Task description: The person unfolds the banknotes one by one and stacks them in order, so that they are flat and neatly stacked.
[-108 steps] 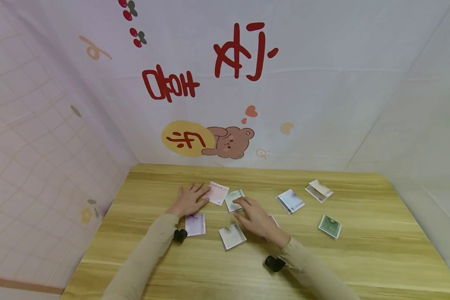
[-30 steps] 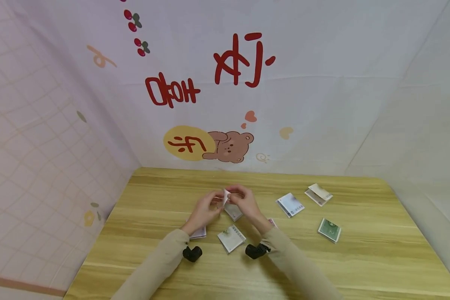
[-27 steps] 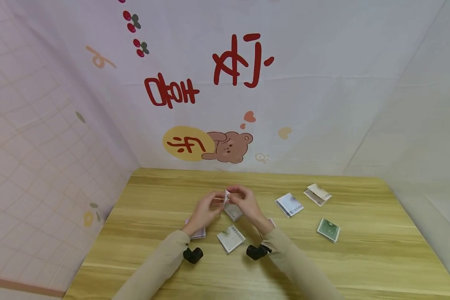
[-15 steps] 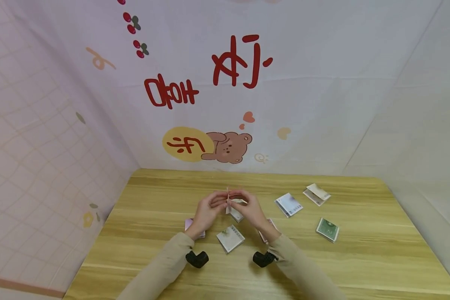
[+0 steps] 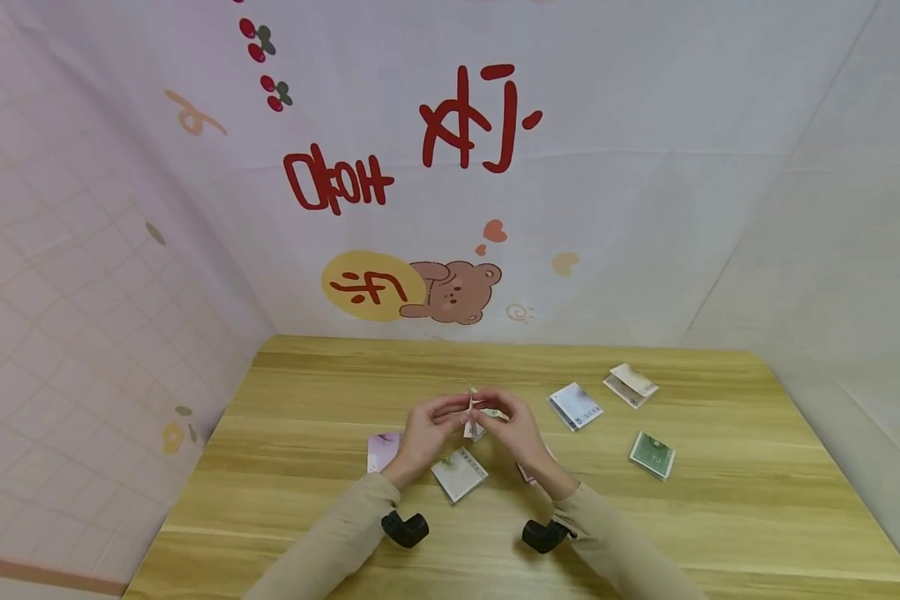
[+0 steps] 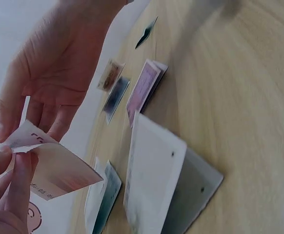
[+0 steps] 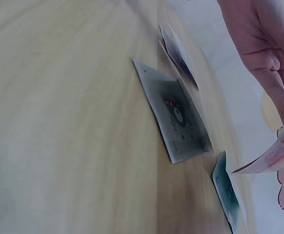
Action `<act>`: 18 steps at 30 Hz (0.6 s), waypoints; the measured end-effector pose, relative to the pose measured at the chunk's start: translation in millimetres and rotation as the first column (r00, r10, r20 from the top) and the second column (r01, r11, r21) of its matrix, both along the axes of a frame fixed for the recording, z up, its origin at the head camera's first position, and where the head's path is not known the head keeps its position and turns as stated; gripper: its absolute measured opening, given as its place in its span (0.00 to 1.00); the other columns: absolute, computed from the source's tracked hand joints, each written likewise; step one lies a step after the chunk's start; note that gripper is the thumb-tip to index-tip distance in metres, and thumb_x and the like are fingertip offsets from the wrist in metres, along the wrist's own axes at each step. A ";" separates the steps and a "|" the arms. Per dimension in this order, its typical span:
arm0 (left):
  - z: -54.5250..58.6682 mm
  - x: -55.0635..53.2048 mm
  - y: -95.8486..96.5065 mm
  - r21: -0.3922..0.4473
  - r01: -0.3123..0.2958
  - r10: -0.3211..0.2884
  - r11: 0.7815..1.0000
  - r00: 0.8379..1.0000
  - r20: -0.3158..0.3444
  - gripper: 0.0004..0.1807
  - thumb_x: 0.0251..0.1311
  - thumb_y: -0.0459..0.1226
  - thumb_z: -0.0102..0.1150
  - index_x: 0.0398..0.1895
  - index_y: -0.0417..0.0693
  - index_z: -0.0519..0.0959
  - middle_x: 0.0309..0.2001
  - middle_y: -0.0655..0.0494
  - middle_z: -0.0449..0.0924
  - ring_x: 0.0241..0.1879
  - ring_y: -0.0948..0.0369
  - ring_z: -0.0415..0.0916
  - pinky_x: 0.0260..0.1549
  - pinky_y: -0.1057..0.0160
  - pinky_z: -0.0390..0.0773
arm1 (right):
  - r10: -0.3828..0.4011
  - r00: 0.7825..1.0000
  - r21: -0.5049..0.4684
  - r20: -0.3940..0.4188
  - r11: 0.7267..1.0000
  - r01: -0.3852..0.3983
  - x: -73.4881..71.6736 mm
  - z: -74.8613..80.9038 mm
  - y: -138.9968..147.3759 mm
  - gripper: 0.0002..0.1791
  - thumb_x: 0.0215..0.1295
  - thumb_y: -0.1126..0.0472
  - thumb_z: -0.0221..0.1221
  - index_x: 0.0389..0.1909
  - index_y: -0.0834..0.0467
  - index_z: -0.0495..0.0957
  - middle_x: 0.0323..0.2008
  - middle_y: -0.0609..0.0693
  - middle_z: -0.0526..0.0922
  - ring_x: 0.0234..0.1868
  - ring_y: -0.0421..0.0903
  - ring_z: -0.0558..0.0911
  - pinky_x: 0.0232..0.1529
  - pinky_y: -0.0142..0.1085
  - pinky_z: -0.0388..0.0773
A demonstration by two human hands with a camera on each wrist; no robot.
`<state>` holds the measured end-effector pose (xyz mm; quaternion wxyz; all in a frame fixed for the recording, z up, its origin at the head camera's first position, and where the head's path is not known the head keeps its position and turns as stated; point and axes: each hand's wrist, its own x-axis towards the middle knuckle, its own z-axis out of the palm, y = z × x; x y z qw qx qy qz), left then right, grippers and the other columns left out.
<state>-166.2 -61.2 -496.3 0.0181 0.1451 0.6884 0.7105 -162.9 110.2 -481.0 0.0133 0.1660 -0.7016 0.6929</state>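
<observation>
Both hands meet over the middle of the table around a creased pinkish banknote (image 5: pixel 470 427), raised above the wood. My left hand (image 5: pixel 427 433) pinches it between thumb and fingers, clearest in the left wrist view, where the banknote (image 6: pixel 66 170) bends open along its fold. My right hand (image 5: pixel 516 429) holds it from the other side, thumb near the left thumb; its grip is partly hidden. Behind the hands a green folded banknote (image 5: pixel 492 412) is mostly covered. Closer to me lies a pale folded banknote (image 5: pixel 459 475), and a purple one (image 5: pixel 382 451) sits by the left wrist.
Under the right wrist, a pink folded banknote (image 5: pixel 527 473) is partly hidden. Farther right lie a blue banknote (image 5: pixel 576 406), a brownish one (image 5: pixel 632 385) and a dark green one (image 5: pixel 652 455). A printed cloth (image 5: pixel 607 208) hangs behind the wooden table (image 5: pixel 757 500).
Earlier, my left hand lay on the pink banknote and my right on the green one. Both hands then came together with the pink one lifted, turned it edge-on and shifted slightly right and nearer.
</observation>
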 end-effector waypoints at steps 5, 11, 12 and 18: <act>8.8 6.9 4.2 -0.029 0.009 -0.009 1.000 1.000 0.002 0.17 0.58 0.21 0.59 0.51 0.26 0.77 0.47 0.34 0.80 0.48 0.44 0.79 0.45 0.62 0.79 | -0.004 1.000 -0.022 -0.008 1.000 0.003 -0.3 -19.3 11.1 0.12 0.63 0.71 0.60 0.47 0.71 0.77 0.48 0.66 0.79 0.50 0.60 0.77 0.47 0.35 0.78; 2.4 9.0 5.1 -0.043 0.022 -0.026 0.999 0.995 -0.099 0.17 0.58 0.22 0.59 0.52 0.28 0.77 0.43 0.37 0.82 0.45 0.49 0.81 0.44 0.62 0.80 | -0.023 1.000 0.001 -0.021 1.000 0.023 4.9 -27.0 23.8 0.11 0.66 0.71 0.58 0.47 0.72 0.77 0.47 0.67 0.78 0.48 0.56 0.79 0.45 0.35 0.79; -1.7 7.9 5.2 -0.041 0.014 -0.018 0.999 0.994 -0.111 0.17 0.58 0.23 0.59 0.52 0.30 0.77 0.42 0.39 0.83 0.44 0.51 0.82 0.43 0.62 0.80 | -0.028 0.999 0.002 -0.022 1.000 0.028 6.0 -27.2 25.8 0.11 0.66 0.71 0.58 0.47 0.72 0.76 0.47 0.67 0.78 0.47 0.54 0.80 0.44 0.35 0.80; 4.5 12.7 4.8 -0.057 -0.017 0.014 0.998 0.999 -0.041 0.23 0.57 0.21 0.59 0.58 0.35 0.74 0.43 0.37 0.82 0.43 0.46 0.81 0.41 0.65 0.80 | -0.041 0.999 -0.009 -0.011 0.999 0.041 12.2 -31.8 39.4 0.12 0.64 0.76 0.55 0.49 0.74 0.74 0.48 0.70 0.76 0.44 0.50 0.82 0.42 0.33 0.80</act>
